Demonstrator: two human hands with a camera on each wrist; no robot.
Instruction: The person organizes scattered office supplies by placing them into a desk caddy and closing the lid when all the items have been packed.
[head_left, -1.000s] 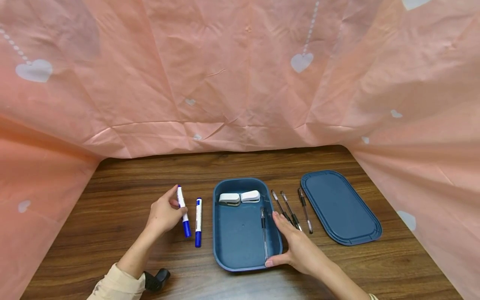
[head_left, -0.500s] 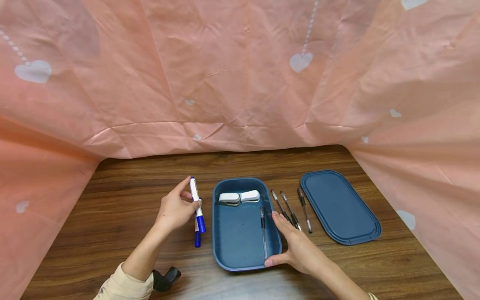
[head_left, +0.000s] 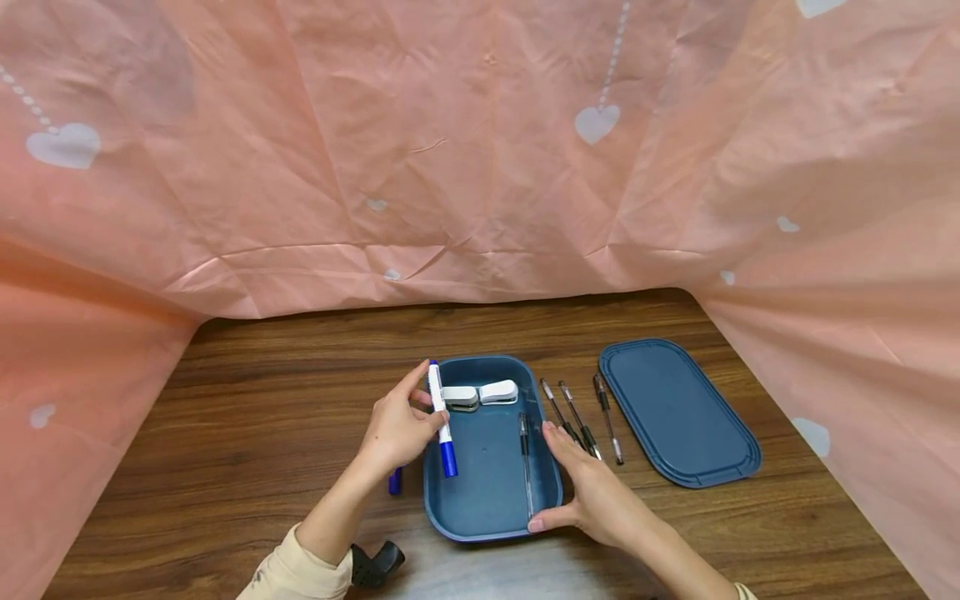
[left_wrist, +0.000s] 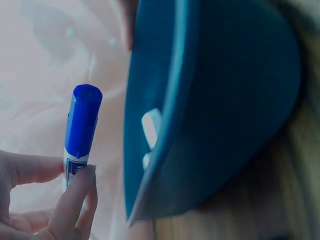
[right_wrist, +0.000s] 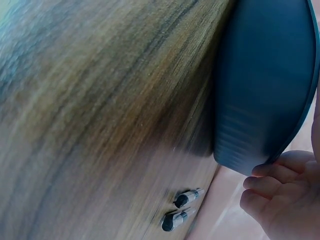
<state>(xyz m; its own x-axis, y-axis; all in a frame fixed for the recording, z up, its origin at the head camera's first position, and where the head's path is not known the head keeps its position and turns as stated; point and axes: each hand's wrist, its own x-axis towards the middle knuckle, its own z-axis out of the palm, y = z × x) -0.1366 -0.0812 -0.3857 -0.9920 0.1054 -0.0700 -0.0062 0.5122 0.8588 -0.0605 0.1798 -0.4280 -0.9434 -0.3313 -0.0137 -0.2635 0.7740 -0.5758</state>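
My left hand pinches a white marker with a blue cap between thumb and fingers. It is held over the left rim of a blue plastic box. The left wrist view shows the cap pointing up beside the box wall. My right hand holds the box's near right corner, thumb on the front rim and fingers along the right side. Inside the box lie two small white staplers at the back and a clear pen along the right wall.
Another blue-capped marker lies left of the box, mostly hidden behind my left hand. Several clear pens with black grips lie right of the box. Farther right is the flat blue lid. A peach curtain surrounds the wooden table.
My left hand has carried the marker rightward, from left of the other marker to over the box's left rim. My right hand has stayed at the box corner.
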